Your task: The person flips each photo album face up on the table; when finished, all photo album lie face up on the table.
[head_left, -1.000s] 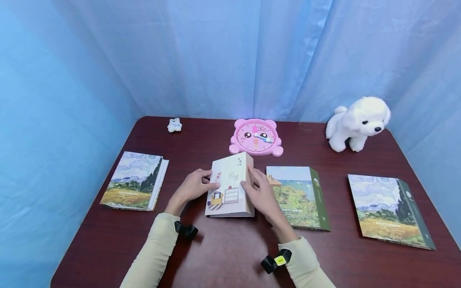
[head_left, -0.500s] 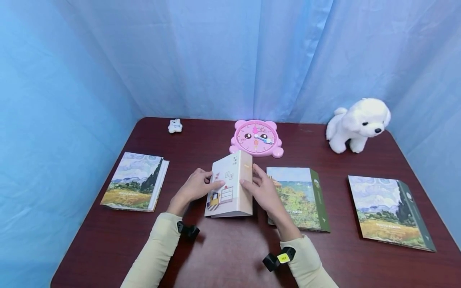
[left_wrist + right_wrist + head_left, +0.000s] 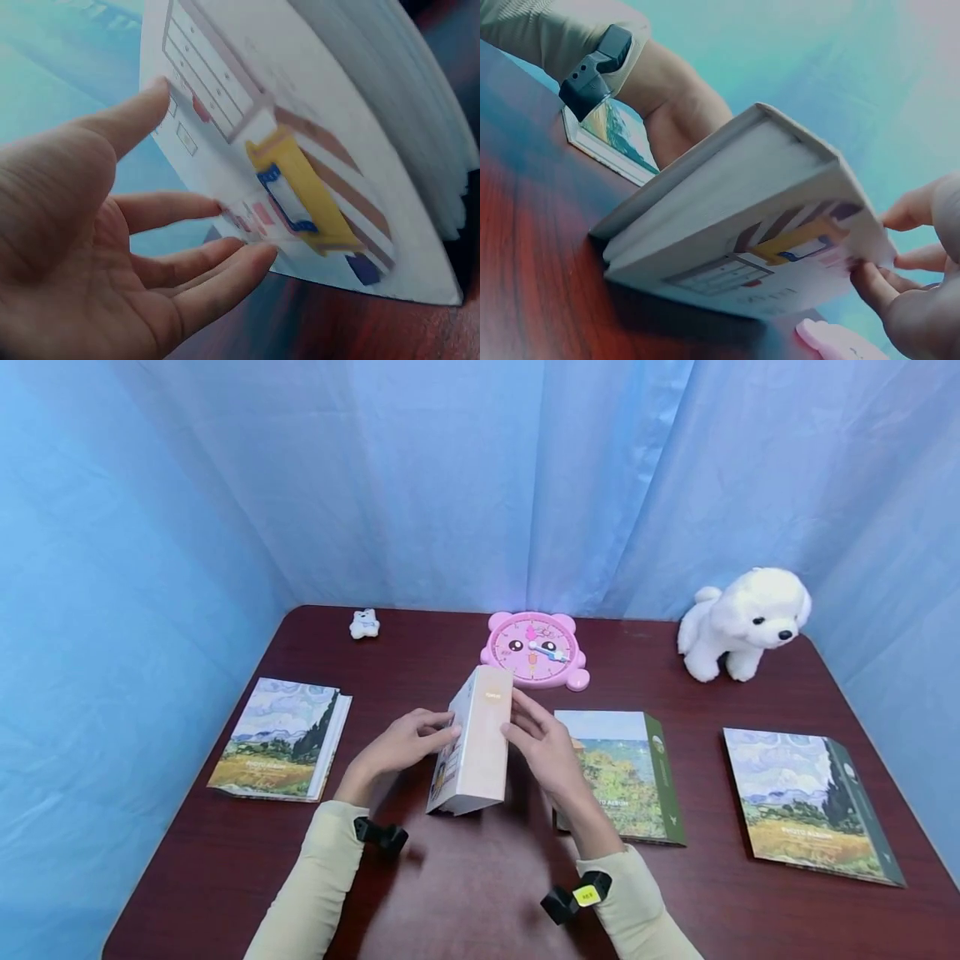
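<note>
A thick white photo album [image 3: 486,739] with a furniture drawing on its cover stands tilted at mid-table, its pale spine turned up toward the head camera. From the left, my left hand [image 3: 408,743] rests its thumb and fingertips on the illustrated cover; the left wrist view shows this hand [image 3: 112,232] with fingers extended against it. My right hand [image 3: 547,756] holds the spine side, thumb on the spine and fingers round behind. White page edges [image 3: 720,176] show between the covers in the right wrist view.
A landscape-covered album [image 3: 273,739] lies at the left. Two more, one with a seaside cover [image 3: 615,768] and one with a cypress [image 3: 810,802], lie right. Behind are a pink bear-shaped clock [image 3: 532,650], a tiny white bear [image 3: 364,623] and a white plush dog [image 3: 742,622].
The white album has turned from its front cover facing up to its spine facing up, tipping left. Both hands have stayed on it and shifted slightly with it.
</note>
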The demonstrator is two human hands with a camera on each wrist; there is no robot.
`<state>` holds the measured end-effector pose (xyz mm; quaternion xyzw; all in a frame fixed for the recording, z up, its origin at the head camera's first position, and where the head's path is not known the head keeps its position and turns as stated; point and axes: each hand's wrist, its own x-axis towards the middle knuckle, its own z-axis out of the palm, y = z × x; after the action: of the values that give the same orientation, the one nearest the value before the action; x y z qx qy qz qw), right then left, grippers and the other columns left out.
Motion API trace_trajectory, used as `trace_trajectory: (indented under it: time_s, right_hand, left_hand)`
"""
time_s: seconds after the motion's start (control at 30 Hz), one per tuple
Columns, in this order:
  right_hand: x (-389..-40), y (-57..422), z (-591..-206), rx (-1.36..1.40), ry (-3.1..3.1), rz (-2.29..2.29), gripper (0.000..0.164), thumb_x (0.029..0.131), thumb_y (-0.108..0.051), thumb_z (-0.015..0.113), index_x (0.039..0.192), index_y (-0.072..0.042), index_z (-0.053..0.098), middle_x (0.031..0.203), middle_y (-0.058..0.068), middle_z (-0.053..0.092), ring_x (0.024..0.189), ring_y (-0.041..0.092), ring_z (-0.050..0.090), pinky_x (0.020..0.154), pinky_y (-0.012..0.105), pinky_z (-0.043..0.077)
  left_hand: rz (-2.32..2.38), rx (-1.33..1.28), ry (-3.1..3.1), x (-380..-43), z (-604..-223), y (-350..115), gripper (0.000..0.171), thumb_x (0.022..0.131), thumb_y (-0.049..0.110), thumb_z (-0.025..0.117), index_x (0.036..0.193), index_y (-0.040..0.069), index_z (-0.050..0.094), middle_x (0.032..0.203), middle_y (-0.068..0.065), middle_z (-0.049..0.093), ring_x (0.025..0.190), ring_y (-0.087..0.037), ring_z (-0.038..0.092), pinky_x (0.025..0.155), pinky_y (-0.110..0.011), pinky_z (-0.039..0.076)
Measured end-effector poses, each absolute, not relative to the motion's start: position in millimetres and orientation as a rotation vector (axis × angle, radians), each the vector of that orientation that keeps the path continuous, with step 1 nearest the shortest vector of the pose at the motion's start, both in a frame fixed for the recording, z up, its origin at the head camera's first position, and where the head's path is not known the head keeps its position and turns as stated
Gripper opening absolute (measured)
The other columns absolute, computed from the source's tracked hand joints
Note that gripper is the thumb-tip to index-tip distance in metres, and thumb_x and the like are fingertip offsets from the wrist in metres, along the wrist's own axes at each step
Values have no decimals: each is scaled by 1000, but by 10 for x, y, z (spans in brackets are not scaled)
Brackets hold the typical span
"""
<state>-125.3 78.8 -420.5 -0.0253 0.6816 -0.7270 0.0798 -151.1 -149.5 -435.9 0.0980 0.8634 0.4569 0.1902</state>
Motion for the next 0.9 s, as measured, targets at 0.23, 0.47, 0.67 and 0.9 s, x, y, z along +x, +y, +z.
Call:
trace_trajectory:
  time_s: [0.23, 0.47, 0.67, 0.9]
  right_hand:
    - [-1273, 624, -4144, -150, 2013, -2244, 52, 93, -4, 59, 143, -8, 45, 139, 12, 45, 129, 24, 48, 103, 33, 43]
    - [-1296, 458, -4130, -215, 2105, -2238, 54, 91, -2, 60, 143, -4, 44, 138, 16, 44, 127, 30, 50, 100, 33, 46]
    - [-1325, 321, -4143, -256, 2169, -2205, 54, 91, -4, 61, 143, -4, 44, 140, 15, 42, 125, 31, 50, 100, 31, 46]
    - [-1305, 179, -4043, -293, 2194, -2161, 55, 92, -2, 59, 143, 2, 40, 144, 21, 38, 127, 36, 47, 104, 38, 43]
  left_hand:
    - [1584, 312, 2216, -1488, -4272, -1540, 61, 95, 43, 56, 147, 15, 39, 137, -14, 44, 122, -29, 55, 94, -42, 50]
    - [1672, 345, 2263, -1472, -4146, -1600, 56, 95, 37, 59, 145, 21, 43, 140, -11, 46, 111, -27, 59, 90, -40, 53]
    - [1786, 383, 2237, -1457, -4114, -1698, 53, 95, 29, 60, 145, 21, 44, 139, -13, 50, 112, -27, 60, 88, -38, 54]
    - [1778, 366, 2321, -1434, -4081, -1826, 50, 95, 27, 60, 144, 23, 46, 137, -11, 54, 113, -24, 60, 85, -30, 54]
